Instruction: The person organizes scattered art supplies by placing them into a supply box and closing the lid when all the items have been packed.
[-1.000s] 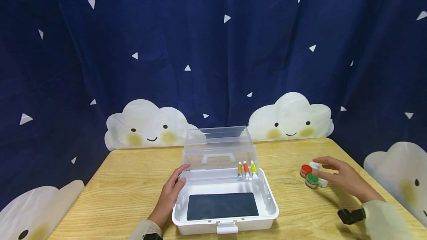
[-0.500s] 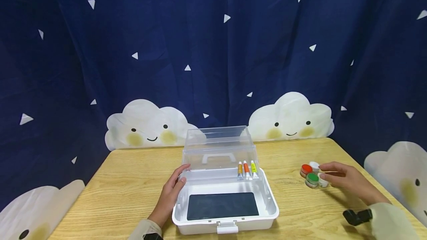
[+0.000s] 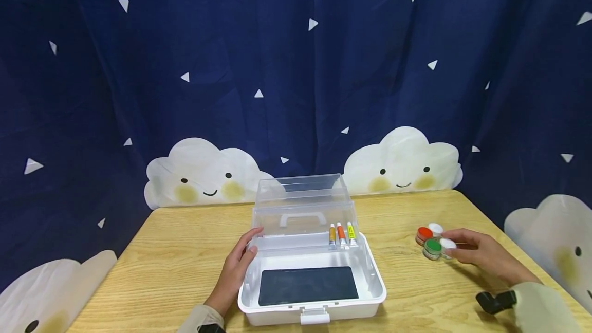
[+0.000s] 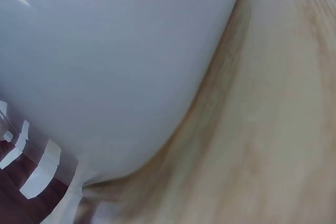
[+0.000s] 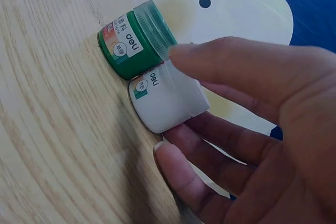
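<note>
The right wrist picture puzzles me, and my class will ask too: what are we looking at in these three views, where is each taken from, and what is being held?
There is no machine here: a person works with two bare hands. The head picture looks forward and down from the person's head. The other two are taken from the wrists, so things look close and tilted. On the table stands an open white box with a dark panel and three tubes in it. To its right are a red jar, a green jar, a far white jar and a near white jar. The left hand rests on the box's left side. The right hand curls round the near white jar; how firmly, I cannot tell.
</note>
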A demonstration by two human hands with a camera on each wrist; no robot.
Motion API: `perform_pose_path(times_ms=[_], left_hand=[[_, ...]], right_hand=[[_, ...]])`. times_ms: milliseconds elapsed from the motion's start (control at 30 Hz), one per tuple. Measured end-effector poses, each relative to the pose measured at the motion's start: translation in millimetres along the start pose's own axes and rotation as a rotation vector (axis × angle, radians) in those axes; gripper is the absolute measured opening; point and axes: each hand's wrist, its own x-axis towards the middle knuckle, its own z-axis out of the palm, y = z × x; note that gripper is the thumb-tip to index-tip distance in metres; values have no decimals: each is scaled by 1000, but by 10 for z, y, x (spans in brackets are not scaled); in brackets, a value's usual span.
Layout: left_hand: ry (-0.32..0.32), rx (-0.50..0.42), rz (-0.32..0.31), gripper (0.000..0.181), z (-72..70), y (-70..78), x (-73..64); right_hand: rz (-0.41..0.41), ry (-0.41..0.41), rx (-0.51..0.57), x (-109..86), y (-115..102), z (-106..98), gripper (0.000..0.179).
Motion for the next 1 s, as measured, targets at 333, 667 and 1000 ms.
perform_pose_path(times_ms=[333,667,1000], left_hand=[[15,6,-4,37,-2,-13,3],[14,-17,15,37,8,-7,-3],[27,-28,38,37,21,-13,5]], right_hand=[[-41,0,45,23,95,30,52],[109,15,16,26,149,32,66],[145,2,52,33,164,23,70]])
